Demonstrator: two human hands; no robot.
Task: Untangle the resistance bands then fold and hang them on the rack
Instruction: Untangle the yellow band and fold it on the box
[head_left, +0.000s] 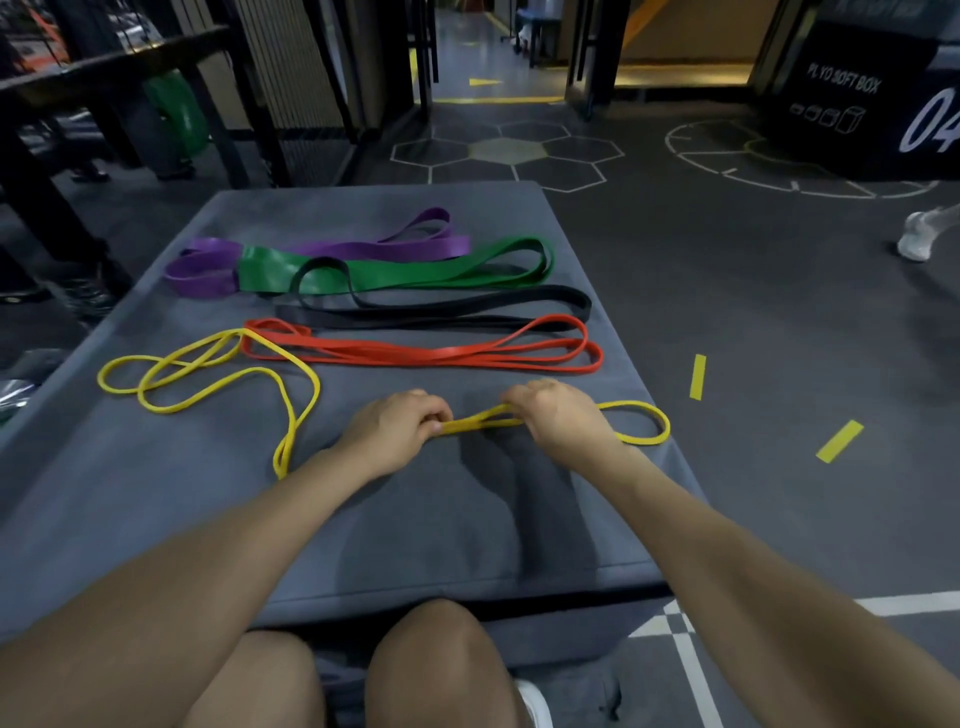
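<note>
A thin yellow band (291, 410) lies in loose loops across the near part of a grey padded box (156, 519). My left hand (397, 428) and my right hand (563, 418) both pinch a doubled stretch of it between them, a short way apart. One yellow loop sticks out to the right of my right hand. Behind it, folded flat side by side, lie a red band (431, 353), a black band (441, 306), a green band (415, 273) and a purple band (208, 270).
A dark metal rack (171, 93) with a green ball (176, 111) stands at the back left. A black plyo soft box (872, 98) sits at the back right. Someone's white shoe (917, 236) is on the floor to the right. My knees are at the box's near edge.
</note>
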